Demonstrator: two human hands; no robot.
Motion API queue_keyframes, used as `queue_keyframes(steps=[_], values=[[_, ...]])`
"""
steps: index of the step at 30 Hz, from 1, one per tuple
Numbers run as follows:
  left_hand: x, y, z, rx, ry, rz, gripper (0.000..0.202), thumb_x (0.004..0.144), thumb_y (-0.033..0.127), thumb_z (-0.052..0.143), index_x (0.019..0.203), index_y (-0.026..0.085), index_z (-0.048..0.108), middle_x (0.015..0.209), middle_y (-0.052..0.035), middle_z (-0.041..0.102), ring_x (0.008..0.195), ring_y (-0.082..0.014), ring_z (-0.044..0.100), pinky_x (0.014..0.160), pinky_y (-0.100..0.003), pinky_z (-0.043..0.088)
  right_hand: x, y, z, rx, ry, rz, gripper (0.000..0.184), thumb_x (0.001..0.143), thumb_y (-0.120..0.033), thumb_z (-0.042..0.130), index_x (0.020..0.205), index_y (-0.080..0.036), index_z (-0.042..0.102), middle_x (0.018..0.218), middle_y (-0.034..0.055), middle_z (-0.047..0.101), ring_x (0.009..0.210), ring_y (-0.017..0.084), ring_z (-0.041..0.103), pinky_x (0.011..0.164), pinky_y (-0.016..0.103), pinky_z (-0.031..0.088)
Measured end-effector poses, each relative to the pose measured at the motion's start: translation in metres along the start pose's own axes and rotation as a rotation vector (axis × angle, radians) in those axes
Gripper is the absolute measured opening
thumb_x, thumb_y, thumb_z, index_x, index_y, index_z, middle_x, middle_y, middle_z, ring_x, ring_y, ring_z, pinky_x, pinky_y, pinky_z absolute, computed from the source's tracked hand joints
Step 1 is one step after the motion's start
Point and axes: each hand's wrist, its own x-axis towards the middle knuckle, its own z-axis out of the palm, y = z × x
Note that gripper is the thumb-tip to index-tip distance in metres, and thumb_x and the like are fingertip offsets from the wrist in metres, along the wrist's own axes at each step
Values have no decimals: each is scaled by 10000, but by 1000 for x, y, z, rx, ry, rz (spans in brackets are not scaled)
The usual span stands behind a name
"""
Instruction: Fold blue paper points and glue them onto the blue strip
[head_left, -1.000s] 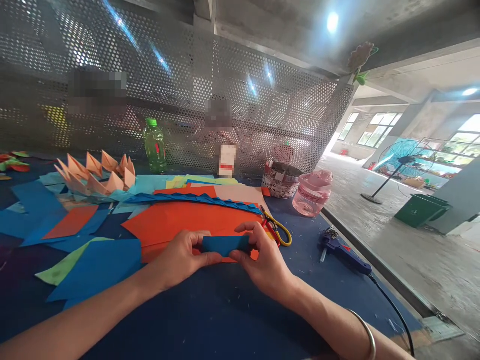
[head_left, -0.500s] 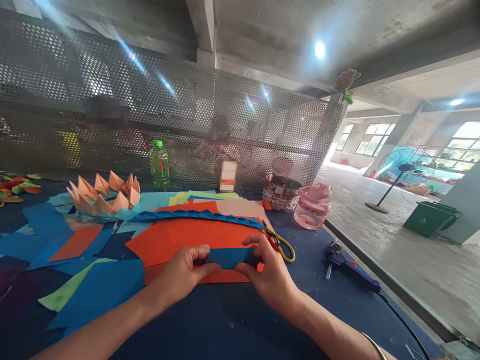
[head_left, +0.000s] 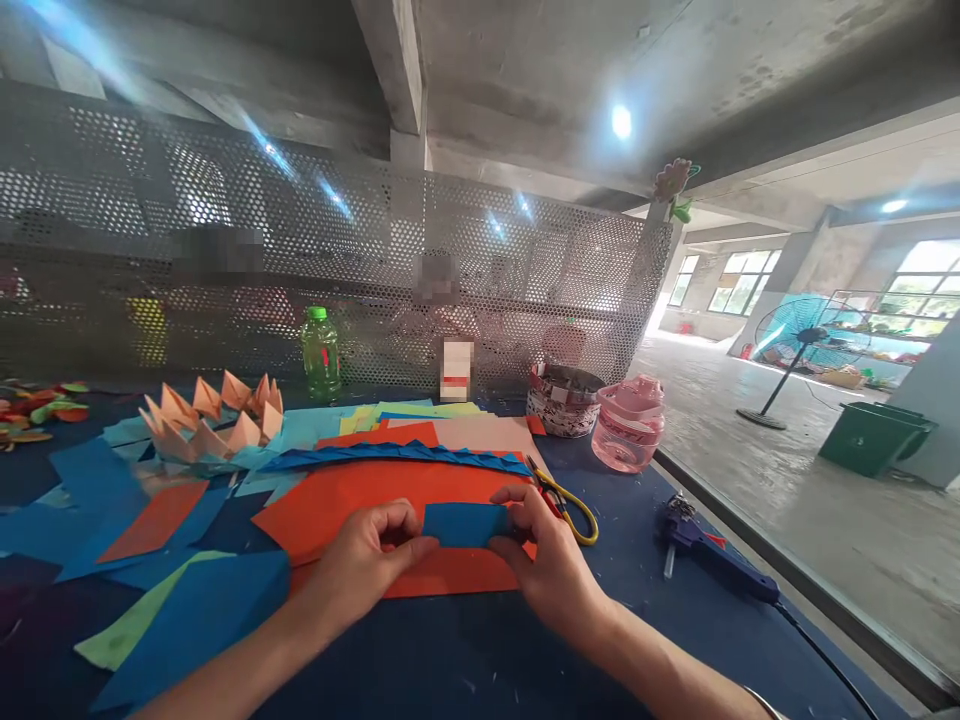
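Observation:
A small rectangular piece of blue paper (head_left: 466,525) is held up between my two hands. My left hand (head_left: 379,545) pinches its left end between thumb and fingers. At the right end, my right hand (head_left: 544,535) grips it the same way. Behind and below lies a large orange-red sheet (head_left: 345,510). Across that sheet runs a long strip of folded blue points (head_left: 405,454). Yellow-handled scissors (head_left: 581,510) rest just beyond my right hand, their blades toward the strip.
Loose blue sheets (head_left: 202,610) spread at left, with a ring of peach folded points (head_left: 210,430) behind. A green bottle (head_left: 321,355), a patterned round basket (head_left: 562,410) and a pink jug (head_left: 628,430) stand farther back. A glue gun (head_left: 712,555) lies right, near the table edge.
The blue paper has become flatter and shows more of its face. Both hands still hold its ends, and the whole view has shifted slightly.

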Motion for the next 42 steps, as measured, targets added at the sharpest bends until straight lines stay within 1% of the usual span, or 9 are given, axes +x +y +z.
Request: queue_keyframes(steps=[4, 12, 17, 19, 25, 29, 32, 39, 42], values=[[1, -3, 0, -20, 25, 15, 348, 746, 483, 609, 596, 199, 474, 616, 46, 387, 604, -136, 389, 589, -245, 341, 0, 2, -1, 10, 2, -23, 281, 794, -148, 538, 1058, -229, 485, 668, -47, 505, 633, 125, 492, 613, 237, 391], [0, 3, 0, -70, 47, -7, 308, 756, 473, 612, 652, 194, 535, 658, 35, 491, 671, -150, 483, 653, -251, 384, 3, 2, -4, 12, 15, -20, 301, 781, -167, 569, 1062, -223, 479, 681, -51, 541, 630, 118, 516, 613, 237, 407], [-6, 12, 3, -208, -49, -95, 376, 714, 461, 664, 972, 190, 635, 913, -33, 652, 867, -217, 580, 763, -298, 446, -1, 2, -1, 20, -24, -36, 329, 783, -162, 587, 1083, -236, 476, 666, -64, 524, 624, 110, 503, 615, 230, 398], [-9, 15, 6, -271, -105, -125, 413, 698, 451, 685, 1024, 202, 644, 964, -38, 673, 901, -224, 597, 774, -300, 465, -4, -1, 0, 22, -60, -43, 332, 782, -154, 590, 1084, -238, 480, 667, -63, 538, 625, 109, 512, 624, 230, 403], [-10, 14, 10, -299, -153, -215, 245, 682, 400, 706, 784, 176, 716, 636, -10, 676, 652, -184, 623, 666, -294, 502, -6, -6, 1, 27, -118, -75, 357, 784, -155, 590, 1111, -239, 474, 713, -51, 600, 620, 105, 551, 628, 231, 425], [-7, 10, 9, -396, -120, -252, 293, 670, 387, 730, 865, 169, 720, 788, -41, 730, 766, -214, 669, 770, -342, 535, -2, 1, -1, 9, -96, -89, 324, 808, -143, 538, 1113, -227, 466, 757, -23, 647, 677, 123, 581, 661, 245, 432], [-6, 8, 8, -406, -119, -270, 305, 684, 400, 726, 868, 157, 715, 794, -55, 737, 812, -236, 681, 807, -368, 540, 0, 5, -3, -17, -62, -99, 285, 827, -142, 489, 1104, -208, 466, 740, -17, 627, 686, 126, 579, 653, 243, 423], [-7, 5, 8, -411, -145, -249, 332, 697, 401, 722, 909, 146, 713, 818, -78, 746, 818, -252, 688, 816, -391, 538, 0, 1, -7, -184, -2, -96, 146, 875, -209, 431, 975, -194, 537, 507, -82, 365, 472, 98, 384, 504, 222, 309], [-7, 6, 8, -417, -149, -246, 320, 692, 399, 723, 892, 149, 718, 868, -82, 748, 830, -248, 686, 807, -374, 537, -1, -1, -7, -198, 40, -182, 171, 850, -174, 466, 997, -195, 551, 699, -9, 542, 656, 131, 509, 610, 244, 396]])
